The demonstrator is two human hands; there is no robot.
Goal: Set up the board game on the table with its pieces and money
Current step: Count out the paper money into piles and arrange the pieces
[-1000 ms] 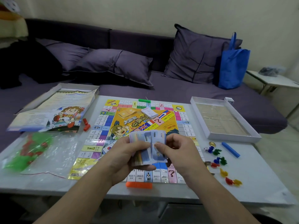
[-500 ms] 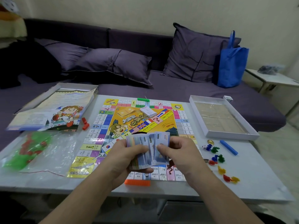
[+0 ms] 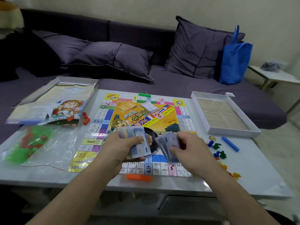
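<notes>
A: Entry, head view. Where is the money?
B: Split between both hands, held over the near half of the game board (image 3: 146, 120). The left hand (image 3: 120, 148) grips the thicker stack of notes (image 3: 138, 142), thumb across its face, fingers curled beneath. The right hand (image 3: 190, 151) pinches a smaller fan of notes (image 3: 167, 145), tilted down to the left. The two bundles are apart, with a gap between them.

A: What shows in that gap?
B: A black roulette-like wheel (image 3: 151, 137) lying on the board, partly hidden by both bundles.

A: Board position?
B: Flat on the white table (image 3: 259, 172), roughly centred. A deck of cards (image 3: 149, 107) sits on its far middle. A green bar (image 3: 144, 95) lies at the far edge, an orange bar (image 3: 139, 177) just off the near edge, a red piece (image 3: 85, 118) just off the left edge.

A: Pieces?
B: Small tokens (image 3: 217, 149), blue, green, yellow and red, scattered on the table right of the board, near the right hand. A gold coin (image 3: 212, 138) and a blue bar (image 3: 230, 144) lie by them. A die seems to sit beside the coin; too small to confirm.

A: Rest of the table?
B: Clear plastic bag (image 3: 37, 146) with green and red bits at left; box lid (image 3: 53, 103) with a printed sheet in it at far left, overhanging towards the sofa (image 3: 178, 85); open box tray (image 3: 225, 114) at far right.
</notes>
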